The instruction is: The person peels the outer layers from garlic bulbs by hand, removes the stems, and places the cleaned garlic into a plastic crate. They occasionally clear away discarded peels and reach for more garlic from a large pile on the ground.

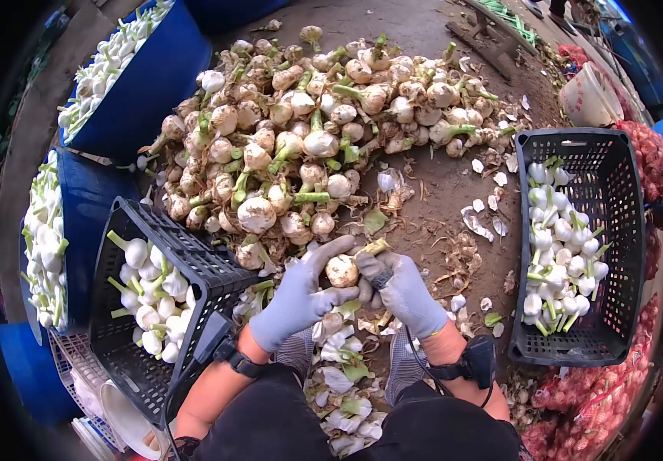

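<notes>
Two gloved hands meet low over the floor (423,180), in front of our knees (266,419). Our left hand (293,296) grasps a soil-flecked bulb (342,270) between thumb and fingers; our right hand (408,292) is curled in at the bulb's stalk side, and we cannot tell whether it pinches anything.

Just beyond the bulb, the near edge of the unpeeled heap (270,154) closes off the far left. Our left forearm is hemmed in by the tilted left crate (216,269), whose corner rises near our wrist, with blue tubs (143,84) behind it. The more open room lies far right of our hands: bare floor strewn with skins (479,219), bounded by the right crate's (519,246) long rim, well apart from our right hand. Red net bags (650,157) and a white bucket (593,96) stand past that crate. Leaf scraps (339,357) cover the floor between our feet.
</notes>
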The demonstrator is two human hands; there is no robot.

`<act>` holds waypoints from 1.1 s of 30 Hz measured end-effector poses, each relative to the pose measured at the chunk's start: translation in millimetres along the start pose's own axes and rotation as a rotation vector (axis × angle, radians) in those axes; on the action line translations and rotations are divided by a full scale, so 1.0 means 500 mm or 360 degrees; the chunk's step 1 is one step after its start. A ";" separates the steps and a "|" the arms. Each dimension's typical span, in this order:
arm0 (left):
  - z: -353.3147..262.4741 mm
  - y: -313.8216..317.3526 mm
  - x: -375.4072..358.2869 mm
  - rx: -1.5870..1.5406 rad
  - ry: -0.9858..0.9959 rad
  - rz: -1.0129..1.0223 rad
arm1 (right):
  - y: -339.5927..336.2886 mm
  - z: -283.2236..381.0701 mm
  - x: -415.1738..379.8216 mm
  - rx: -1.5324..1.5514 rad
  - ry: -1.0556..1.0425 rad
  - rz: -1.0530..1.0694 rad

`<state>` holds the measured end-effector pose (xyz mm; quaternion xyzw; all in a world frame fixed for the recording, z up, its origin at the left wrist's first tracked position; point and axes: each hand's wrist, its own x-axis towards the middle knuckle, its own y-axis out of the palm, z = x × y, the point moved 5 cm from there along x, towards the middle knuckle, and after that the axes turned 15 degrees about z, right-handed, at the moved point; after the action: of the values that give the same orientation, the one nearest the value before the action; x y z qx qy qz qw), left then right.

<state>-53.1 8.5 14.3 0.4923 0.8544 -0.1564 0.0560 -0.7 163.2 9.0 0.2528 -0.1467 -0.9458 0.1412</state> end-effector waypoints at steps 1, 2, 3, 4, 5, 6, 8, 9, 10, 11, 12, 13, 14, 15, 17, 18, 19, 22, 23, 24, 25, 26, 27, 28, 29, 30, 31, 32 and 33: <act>0.021 0.013 -0.002 -0.0604 -0.0062 -0.0022 | 0.004 0.000 -0.001 0.0039 0.0033 0.0034; 0.024 0.016 -0.003 -0.0749 -0.0045 -0.0053 | 0.008 0.009 -0.004 0.0047 0.0063 0.0019; 0.017 0.014 -0.003 -0.0891 -0.0035 -0.0083 | 0.013 0.016 -0.008 0.0063 0.0093 0.0004; 0.012 0.014 0.001 -0.0877 -0.0016 -0.0059 | 0.014 0.014 -0.011 0.0077 0.0101 0.0005; 0.000 0.018 0.004 -0.0978 -0.0012 -0.0043 | 0.012 0.016 -0.016 0.0077 -0.0023 -0.0091; -0.016 0.019 0.007 -0.1063 -0.0071 -0.0039 | 0.010 0.018 -0.019 0.0079 -0.0149 -0.0184; -0.020 0.026 0.005 -0.1323 -0.0114 -0.0022 | -0.003 0.016 -0.018 -0.0563 -0.0304 -0.0356; -0.008 0.034 0.011 -0.1397 -0.0050 0.0073 | -0.004 0.032 -0.026 -0.1238 -0.0459 -0.0534; -0.003 0.046 0.016 -0.1687 -0.0026 0.0196 | -0.003 0.040 -0.031 -0.1532 -0.0358 -0.0550; -0.006 0.056 0.020 -0.1978 0.0007 0.0318 | -0.010 0.032 -0.031 -0.1526 -0.0361 -0.0545; -0.006 0.057 0.020 -0.1978 0.0002 0.0310 | -0.015 0.022 -0.031 -0.1510 -0.0449 -0.0535; -0.004 0.053 0.018 -0.1816 -0.0019 0.0209 | -0.014 0.016 -0.029 -0.1494 -0.0536 -0.0523; -0.002 0.049 0.016 -0.1653 -0.0042 0.0112 | -0.014 -0.006 -0.017 -0.0539 -0.0669 -0.0444; -0.006 0.055 0.018 -0.1654 -0.0051 0.0109 | -0.017 0.000 -0.021 -0.0531 -0.0665 -0.0443; -0.014 0.044 0.015 -0.0793 -0.0148 -0.0061 | -0.017 -0.022 -0.011 -0.0074 -0.0115 -0.0104; -0.012 0.039 0.009 -0.0786 -0.0156 -0.0070 | -0.017 -0.031 -0.002 -0.0203 -0.0129 -0.0178; -0.002 0.028 0.001 -0.0876 -0.0251 -0.0174 | -0.014 -0.034 -0.003 -0.0197 -0.0134 -0.0167; 0.037 0.005 -0.019 -0.0971 -0.0437 -0.0477 | 0.019 -0.034 -0.019 0.0168 -0.0013 0.0016; 0.040 0.003 -0.023 -0.0974 -0.0435 -0.0481 | 0.019 -0.039 -0.017 0.0165 -0.0010 0.0019; 0.031 0.003 -0.024 -0.0861 -0.0297 -0.0342 | 0.021 -0.047 -0.012 0.0085 0.0002 0.0074; 0.022 0.008 -0.026 -0.0745 -0.0161 -0.0203 | 0.024 -0.053 -0.009 0.0008 0.0016 0.0131; 0.016 0.012 -0.027 -0.0578 -0.0098 -0.0227 | 0.028 -0.054 -0.008 -0.0030 0.0003 0.0221; 0.017 0.007 -0.030 -0.0215 -0.0150 -0.0121 | 0.025 -0.054 -0.009 -0.0027 0.0002 0.0229; 0.023 0.005 -0.043 -0.0219 -0.0318 -0.0087 | 0.018 -0.043 -0.013 -0.0590 -0.0020 0.0177; 0.020 0.001 -0.057 -0.0221 -0.0478 -0.0056 | 0.015 -0.029 -0.013 -0.1159 -0.0049 0.0119; -0.008 -0.009 -0.081 -0.0746 -0.0496 -0.0130 | -0.012 -0.008 -0.008 -0.1400 0.0046 -0.0297; -0.027 -0.020 -0.110 -0.1269 -0.0501 -0.0205 | -0.049 -0.005 0.006 -0.1961 0.0245 -0.0546; -0.031 -0.050 -0.142 -0.1221 -0.0238 -0.0316 | -0.073 -0.021 0.017 -0.2094 0.0352 -0.0491; -0.077 -0.077 -0.170 -0.1040 -0.0004 -0.0698 | -0.086 -0.030 0.032 -0.2229 0.0452 -0.0428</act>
<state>-40.7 -67.0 80.2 0.2540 0.9441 0.1150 0.1759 -14.6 194.3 -25.4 0.2393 0.5453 -0.7851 0.1702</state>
